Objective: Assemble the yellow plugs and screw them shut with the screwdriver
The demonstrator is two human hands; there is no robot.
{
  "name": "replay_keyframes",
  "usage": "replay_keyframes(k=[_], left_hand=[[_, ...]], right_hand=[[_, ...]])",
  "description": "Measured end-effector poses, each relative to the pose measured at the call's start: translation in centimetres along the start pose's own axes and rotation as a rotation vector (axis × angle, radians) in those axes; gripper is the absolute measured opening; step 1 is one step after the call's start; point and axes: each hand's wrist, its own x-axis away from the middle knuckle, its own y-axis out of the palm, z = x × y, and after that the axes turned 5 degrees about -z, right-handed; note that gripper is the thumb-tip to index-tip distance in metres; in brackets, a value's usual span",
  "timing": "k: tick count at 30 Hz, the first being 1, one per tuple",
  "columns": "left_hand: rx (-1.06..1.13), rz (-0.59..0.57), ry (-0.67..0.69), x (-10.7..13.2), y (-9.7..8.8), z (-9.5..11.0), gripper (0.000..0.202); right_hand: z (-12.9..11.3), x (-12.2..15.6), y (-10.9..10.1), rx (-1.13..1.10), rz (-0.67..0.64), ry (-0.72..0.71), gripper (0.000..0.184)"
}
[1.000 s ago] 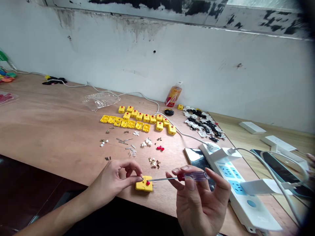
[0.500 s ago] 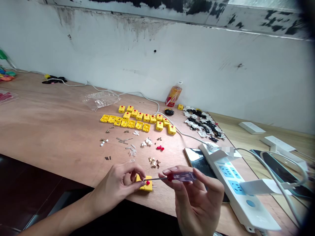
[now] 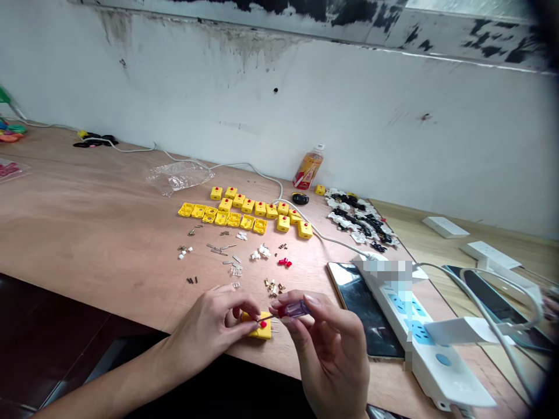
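Note:
A yellow plug (image 3: 264, 333) with a red button (image 3: 263, 324) lies at the table's front edge, its metal pins pointing right. My left hand (image 3: 222, 317) is closed at the plug's left side, thumb and index finger pinched against it; whether a small part sits between the fingertips is hidden. In my right hand (image 3: 329, 340) is a small screwdriver (image 3: 293, 310) with a clear purplish handle and red collar. Its shaft slants down to the left, the tip meeting the plug's top beside my left fingertips.
Behind my hands lie brass pieces (image 3: 273, 288), red buttons (image 3: 285, 262), white parts (image 3: 261, 252) and metal pins (image 3: 216, 250). Rows of yellow housings (image 3: 233, 219) stand farther back. To the right are a phone (image 3: 371, 326) and a white power strip (image 3: 441, 355) with cables.
My right hand has moved left and slightly down with the screwdriver, which now tilts more steeply into the plug. My left hand has stayed nearly still.

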Motion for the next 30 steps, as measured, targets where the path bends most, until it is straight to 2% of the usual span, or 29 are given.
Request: replay_keyframes(k=[9, 14, 23, 30], left_hand=[[0.053, -0.018, -0.01, 0.4, -0.3, -0.3, 0.007], [0.134, -0.015, 0.081, 0.3, -0.3, -0.7, 0.009], [0.069, 0.014, 0.106, 0.1, 0.2, -0.7, 0.01], [0.09, 0.008, 0.123, 0.3, 0.4, -0.5, 0.013]], right_hand=[[0.2, 0.0, -0.1, 0.011, -0.075, -0.009, 0.055], [0.4, -0.1, 0.0, 0.028, -0.088, -0.018, 0.052], [0.2, 0.0, -0.2, 0.058, -0.126, -0.02, 0.054], [-0.4, -0.5, 0.1, 0.059, -0.152, -0.017, 0.044]])
